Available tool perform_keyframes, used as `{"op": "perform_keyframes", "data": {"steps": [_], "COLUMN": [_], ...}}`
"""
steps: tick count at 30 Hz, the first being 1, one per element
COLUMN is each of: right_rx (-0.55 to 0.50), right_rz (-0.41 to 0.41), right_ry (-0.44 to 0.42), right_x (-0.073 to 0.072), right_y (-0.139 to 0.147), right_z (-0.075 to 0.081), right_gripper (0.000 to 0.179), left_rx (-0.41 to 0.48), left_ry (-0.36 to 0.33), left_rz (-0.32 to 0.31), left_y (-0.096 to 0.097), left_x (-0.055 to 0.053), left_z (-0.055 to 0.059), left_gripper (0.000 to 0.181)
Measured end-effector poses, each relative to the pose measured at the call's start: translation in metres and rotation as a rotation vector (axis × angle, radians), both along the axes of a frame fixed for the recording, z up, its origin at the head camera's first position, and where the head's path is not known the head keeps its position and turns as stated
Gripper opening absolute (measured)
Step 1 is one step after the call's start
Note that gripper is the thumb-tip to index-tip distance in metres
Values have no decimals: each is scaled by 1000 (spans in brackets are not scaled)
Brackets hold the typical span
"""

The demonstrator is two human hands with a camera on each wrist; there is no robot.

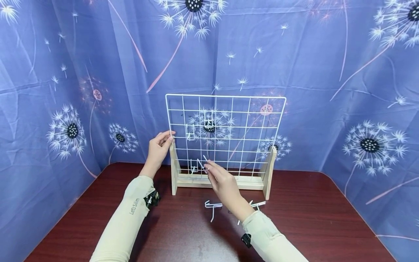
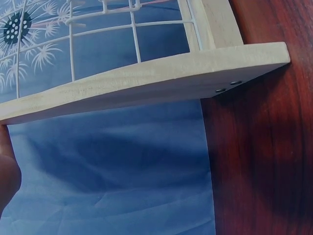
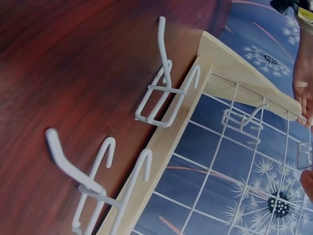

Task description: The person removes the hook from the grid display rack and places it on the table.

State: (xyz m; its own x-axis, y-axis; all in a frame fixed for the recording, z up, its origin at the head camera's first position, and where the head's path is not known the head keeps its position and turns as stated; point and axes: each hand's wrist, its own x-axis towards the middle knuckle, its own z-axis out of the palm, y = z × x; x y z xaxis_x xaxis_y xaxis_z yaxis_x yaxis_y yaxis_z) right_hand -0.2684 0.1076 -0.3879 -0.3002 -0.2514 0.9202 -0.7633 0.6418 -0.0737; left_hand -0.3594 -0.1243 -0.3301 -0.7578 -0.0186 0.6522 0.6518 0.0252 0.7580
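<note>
Backing the table (image 1: 311,214), dandelion curtain (image 1: 311,54)

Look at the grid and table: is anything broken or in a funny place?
Nothing looks broken or spilled. Two white hooks lie on the table while others hang on the grid, but that seems ordinary, so nothing stands out.

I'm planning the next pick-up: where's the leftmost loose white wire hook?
In the head view, the white wire hook lies on the dark red wooden table, in front of the pale wooden stand, left of the right forearm.
</note>
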Motion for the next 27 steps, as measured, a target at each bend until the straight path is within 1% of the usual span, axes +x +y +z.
{"op": "perform_keyframes", "data": {"steps": [7, 12, 14, 19, 24, 27], "right_rx": [100, 170, 197, 268, 302, 321], "right_rz": [44, 62, 65, 58, 85, 110], "right_ry": [-1, -31, -44, -34, -48, -65], "right_x": [4, 9, 10, 11, 12, 11], "right_y": [0, 0, -1, -2, -2, -2], "right_z": [-5, -9, -11, -17, -23, -26], "right_gripper": [30, 27, 25, 24, 28, 27], "left_rx": [0, 2, 2, 3, 10, 12], "left_ry": [-6, -17, -15, -11, -10, -7], "left_rz": [-3, -8, -8, -10, -12, -13], "left_y": [0, -1, -1, 0, 0, 0], "left_x": [1, 3, 3, 3, 3, 3], "left_z": [2, 3, 3, 2, 2, 3], "left_gripper": [22, 22, 22, 22, 22, 22]}}
